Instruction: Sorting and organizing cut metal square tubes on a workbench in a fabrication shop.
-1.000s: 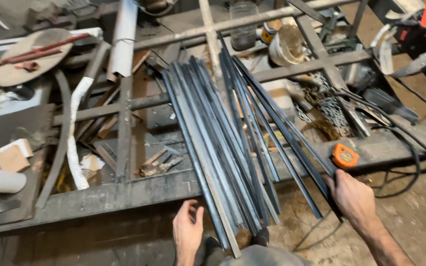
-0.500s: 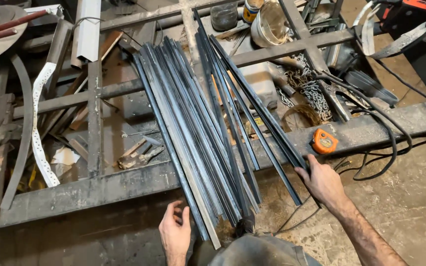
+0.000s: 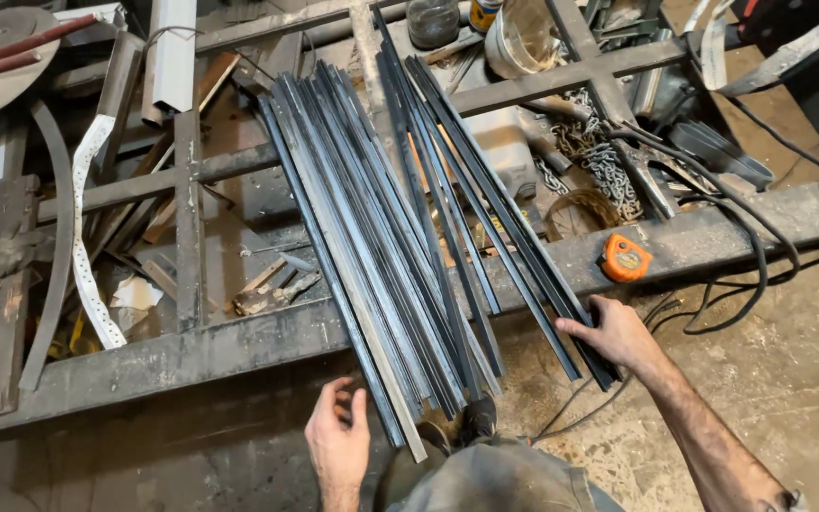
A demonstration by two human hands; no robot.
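Note:
A bundle of long dark metal strips [image 3: 400,246] lies fanned across a steel frame beam [image 3: 191,356], with the near ends overhanging toward me. My left hand [image 3: 338,444] is below the beam with its fingers spread, just left of the leftmost strip ends and holding nothing. My right hand [image 3: 618,337] is at the right edge of the fan. Its thumb and fingers are closed around the near ends of the rightmost strips [image 3: 561,303]. An orange tape measure [image 3: 626,258] sits on the beam just above that hand.
Black cables [image 3: 760,256] loop over the beam's right end. A chain [image 3: 609,175], a white bucket [image 3: 523,43], a white perforated strip [image 3: 87,237] and wood scraps [image 3: 267,284] lie among the frame bars. The floor [image 3: 789,379] is dusty concrete.
My right hand has slid from beside the tape measure down onto the rightmost strip ends. My left hand has stayed near the left ends. The view has shifted slightly.

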